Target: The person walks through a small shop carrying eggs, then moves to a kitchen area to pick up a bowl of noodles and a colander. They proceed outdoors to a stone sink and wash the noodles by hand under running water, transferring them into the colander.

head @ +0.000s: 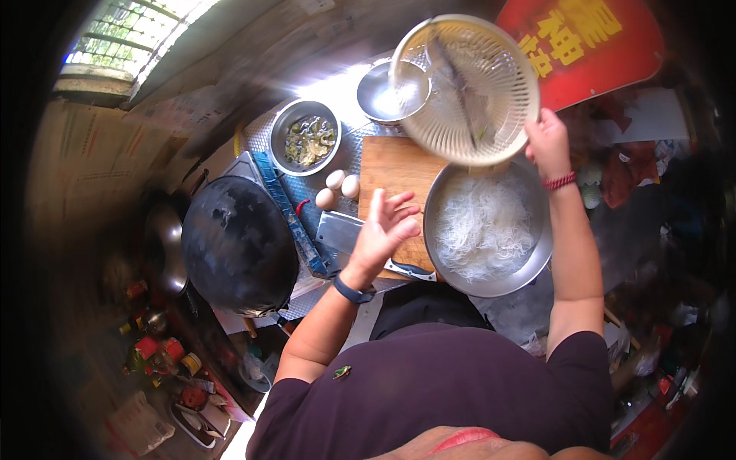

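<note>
My right hand (546, 138) grips the rim of a cream plastic colander (506, 115), holding it tilted over the far edge of a metal basin. White thin noodles (486, 227) lie in this basin (520, 276). A dark streak crosses the colander's inside; blur hides what it is. My left hand (386, 233) is raised with fingers apart and holds nothing. Below it, a cleaver with a broad steel blade (336, 230) and dark handle (413, 270) lies across the front of a wooden cutting board (397, 167). My left hand partly covers the cleaver.
Three eggs (335, 180) and a red chili (301, 207) lie left of the board. Behind them are a metal bowl (276, 149) of chopped greenish food in liquid and a shiny metal bowl (368, 95). A blackened wok (236, 247) stands at left. A red board (627, 63) bears yellow writing.
</note>
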Motion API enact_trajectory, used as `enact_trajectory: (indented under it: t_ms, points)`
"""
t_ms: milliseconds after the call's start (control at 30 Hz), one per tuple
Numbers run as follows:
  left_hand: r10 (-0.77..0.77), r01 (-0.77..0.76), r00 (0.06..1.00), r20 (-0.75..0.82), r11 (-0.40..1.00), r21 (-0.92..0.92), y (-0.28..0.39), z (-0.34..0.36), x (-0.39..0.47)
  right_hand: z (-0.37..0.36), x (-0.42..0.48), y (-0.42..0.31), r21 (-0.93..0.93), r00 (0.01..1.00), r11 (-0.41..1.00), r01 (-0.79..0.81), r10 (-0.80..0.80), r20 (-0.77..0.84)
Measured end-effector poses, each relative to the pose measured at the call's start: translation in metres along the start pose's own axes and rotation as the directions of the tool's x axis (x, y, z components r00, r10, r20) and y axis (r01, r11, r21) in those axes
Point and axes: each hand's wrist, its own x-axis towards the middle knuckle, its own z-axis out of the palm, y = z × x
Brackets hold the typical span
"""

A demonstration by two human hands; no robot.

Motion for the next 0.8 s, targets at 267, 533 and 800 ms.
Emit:
enact_trajectory:
  t_ms: [267, 533, 800]
  points:
    - [-0.030, -0.008, 0.993, -0.117, 0.950, -0.312, 0.008, -0.006, -0.019, 0.037, -0.086, 0.004, -0.184, 0.963, 0.983, -0.020, 0.068, 0.261]
    - [0.051, -0.115, 0.960, -0.275, 0.968, -0.223, -0.011, -0.002, -0.049, 0.107, -0.124, -0.026, -0.489, 0.718, 0.526, 0.696, -0.523, 0.459]
    - [0.164, -0.199, 0.933, -0.322, 0.977, -0.080, -0.013, 0.006, -0.056, 0.158, -0.106, 0.000, -0.549, 0.758, 0.523, 0.652, -0.439, 0.482]
